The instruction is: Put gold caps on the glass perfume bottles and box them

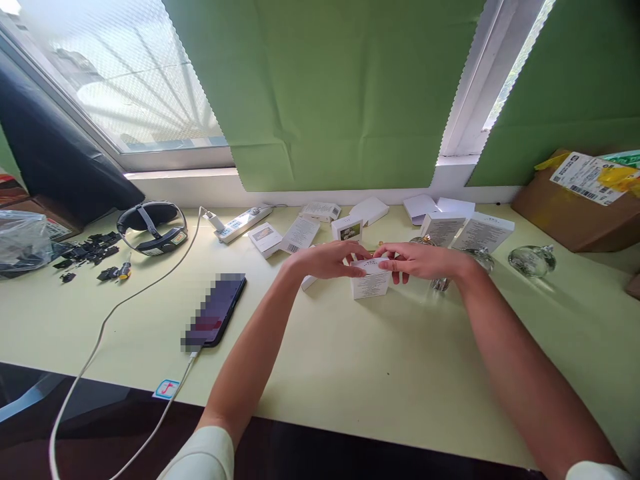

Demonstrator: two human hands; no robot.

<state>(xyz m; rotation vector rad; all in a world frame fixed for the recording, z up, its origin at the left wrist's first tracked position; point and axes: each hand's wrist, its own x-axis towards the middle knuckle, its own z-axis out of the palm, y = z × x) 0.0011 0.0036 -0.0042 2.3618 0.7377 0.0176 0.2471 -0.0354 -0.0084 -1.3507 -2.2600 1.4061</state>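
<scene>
A small white printed box (371, 283) stands upright on the pale green table (350, 373), a little beyond its middle. My left hand (327, 259) comes in from the left, and its curled fingers rest on the box's top flap. From the right, my right hand (419, 260) pinches the same flap with its fingertips. Both hands grip the top of the box, which stays on the table. Just behind my right wrist lies a clear glass bottle (440, 283), partly hidden.
More white boxes (483, 231) and flattened cartons (300, 235) lie at the back by the window sill. A round glass bottle (533, 259), a brown cardboard box (575, 213), a power strip (243, 223), a phone (216, 310) on a white cable, a headband device (153, 228) and black small parts (87, 252) surround them.
</scene>
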